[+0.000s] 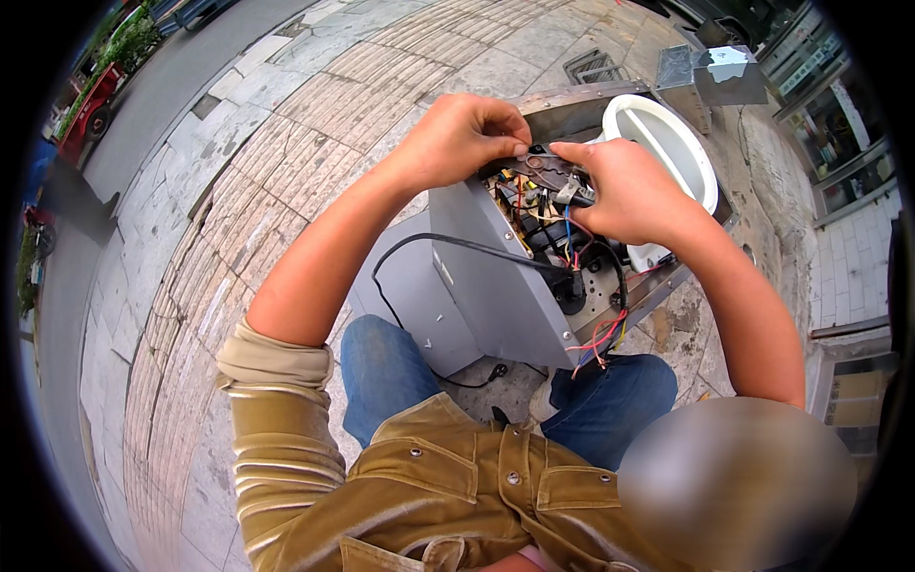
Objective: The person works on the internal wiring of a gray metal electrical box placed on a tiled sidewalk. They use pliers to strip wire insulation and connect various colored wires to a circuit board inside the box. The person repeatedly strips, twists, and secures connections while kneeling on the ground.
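Near centre, the grey box (500, 305) bares wiring (570, 234) toward one o'clock; our left hand (467, 138) curls at twelve, our right hand (629, 191) spreads at two, each grip unclear to us.

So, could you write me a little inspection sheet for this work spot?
Surface: paved ground, slabs and ridged tiles.
Job's things: an open grey metal box packed with wiring; a white oval tub at its far right.
Clutter: a silver metal box and a dark wire rack beyond.
Hands: left hand and right hand both at the opening; exact grip unclear.
Cables: a black cord arches over the grey box; a plug lies between the knees; coloured wire ends hang loose at the near right corner.
Surroundings: road and a red vehicle to the left, windows to the right.
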Motion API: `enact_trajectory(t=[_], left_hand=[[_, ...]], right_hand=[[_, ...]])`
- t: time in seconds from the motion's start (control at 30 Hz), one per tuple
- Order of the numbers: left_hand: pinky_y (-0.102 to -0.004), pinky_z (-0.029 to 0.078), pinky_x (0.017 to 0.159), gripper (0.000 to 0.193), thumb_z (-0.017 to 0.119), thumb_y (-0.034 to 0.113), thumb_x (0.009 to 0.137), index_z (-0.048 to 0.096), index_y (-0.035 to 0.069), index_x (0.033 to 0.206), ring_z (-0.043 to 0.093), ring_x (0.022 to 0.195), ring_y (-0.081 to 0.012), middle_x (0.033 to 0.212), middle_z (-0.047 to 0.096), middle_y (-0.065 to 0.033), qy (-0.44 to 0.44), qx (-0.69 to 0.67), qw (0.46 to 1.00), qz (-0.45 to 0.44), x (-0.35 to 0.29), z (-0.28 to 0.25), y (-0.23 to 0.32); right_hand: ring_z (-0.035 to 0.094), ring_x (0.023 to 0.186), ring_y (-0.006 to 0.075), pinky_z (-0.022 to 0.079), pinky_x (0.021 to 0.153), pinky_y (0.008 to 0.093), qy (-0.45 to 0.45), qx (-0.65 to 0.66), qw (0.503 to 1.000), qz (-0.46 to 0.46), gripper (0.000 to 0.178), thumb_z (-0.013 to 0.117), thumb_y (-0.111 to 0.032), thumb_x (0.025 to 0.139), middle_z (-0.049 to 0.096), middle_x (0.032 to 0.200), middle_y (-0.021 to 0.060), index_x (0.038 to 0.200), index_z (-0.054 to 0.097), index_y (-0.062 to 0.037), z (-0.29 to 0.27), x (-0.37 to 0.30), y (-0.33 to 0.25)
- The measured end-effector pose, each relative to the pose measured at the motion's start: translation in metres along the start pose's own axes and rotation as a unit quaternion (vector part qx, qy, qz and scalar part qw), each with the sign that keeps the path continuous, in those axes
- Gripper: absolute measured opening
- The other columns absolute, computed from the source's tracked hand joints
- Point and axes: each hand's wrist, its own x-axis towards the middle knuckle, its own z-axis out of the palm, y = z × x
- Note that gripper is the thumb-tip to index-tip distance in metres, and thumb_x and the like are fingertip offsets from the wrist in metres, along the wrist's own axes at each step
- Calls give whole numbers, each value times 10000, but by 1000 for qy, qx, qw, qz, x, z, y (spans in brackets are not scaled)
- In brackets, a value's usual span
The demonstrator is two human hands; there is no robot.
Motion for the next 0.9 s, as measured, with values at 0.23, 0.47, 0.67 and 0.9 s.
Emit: enact_trajectory(t=[0.23, 0.47, 0.67, 0.9], left_hand=[[-238, 497, 726, 55, 695, 46, 853, 685, 14, 896, 601, 770, -65, 806, 678, -5, 11, -6, 1000, 18, -2, 1, 0], [-234, 491, 724, 59, 697, 41, 851, 683, 7, 897, 595, 772, -60, 803, 670, -2, 19, -3, 1000, 21, -5, 3, 5], [-235, 492, 717, 56, 696, 38, 852, 683, 3, 894, 594, 774, -55, 802, 671, -2, 36, -8, 999, 27, -9, 7, 4], [-243, 500, 708, 57, 691, 43, 854, 679, -2, 888, 600, 764, -59, 796, 672, -9, 75, -17, 997, -1, -10, 15, 2]], right_hand=[[619, 1057, 357, 492, 910, 418, 8, -10, 1000, -23, 686, 730, -255, 717, 651, 1112, 237, 1317, 524, 8, 4, -1, 6], [616, 1057, 367, 484, 909, 420, -6, 38, 999, -7, 718, 732, -274, 715, 646, 1110, 249, 1331, 506, 17, 3, -6, 5], [620, 1047, 370, 481, 906, 418, -19, 58, 998, 8, 731, 743, -263, 714, 649, 1097, 253, 1340, 497, 22, 3, -9, 6], [625, 1012, 378, 487, 883, 428, 19, 46, 999, -13, 738, 755, -274, 719, 655, 1036, 250, 1333, 493, 41, 9, -13, 7]])
